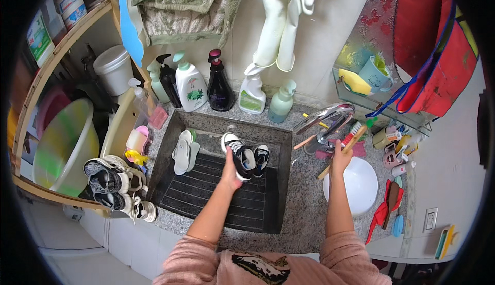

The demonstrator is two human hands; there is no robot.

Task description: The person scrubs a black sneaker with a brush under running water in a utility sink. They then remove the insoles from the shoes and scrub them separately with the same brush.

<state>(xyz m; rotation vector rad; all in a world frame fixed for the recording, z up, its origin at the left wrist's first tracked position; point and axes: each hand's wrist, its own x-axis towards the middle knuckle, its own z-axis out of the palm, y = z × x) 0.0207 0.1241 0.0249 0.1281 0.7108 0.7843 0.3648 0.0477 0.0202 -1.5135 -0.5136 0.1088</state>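
Note:
My left hand (231, 174) grips a small black canvas sneaker (243, 159) with white laces and a white rubber toe, held above the dark stone sink (216, 200). Its mate (261, 159) rests in the sink just to the right. Several pale insoles (186, 153) lie at the sink's left side. Over the counter on the right, my right hand (341, 159) is closed around a long wooden-handled tool (354, 140), probably a brush; its working side is hard to make out. Beside it is a brush with red and white bristles (352, 133).
A chrome faucet (328, 118) arches at the sink's right, near a white basin (357, 188). Pump and spray bottles (220, 87) line the back. Several other sneakers (112, 184) sit on the left edge. White rubber gloves (274, 25) hang above; a glass shelf (379, 103) juts out right.

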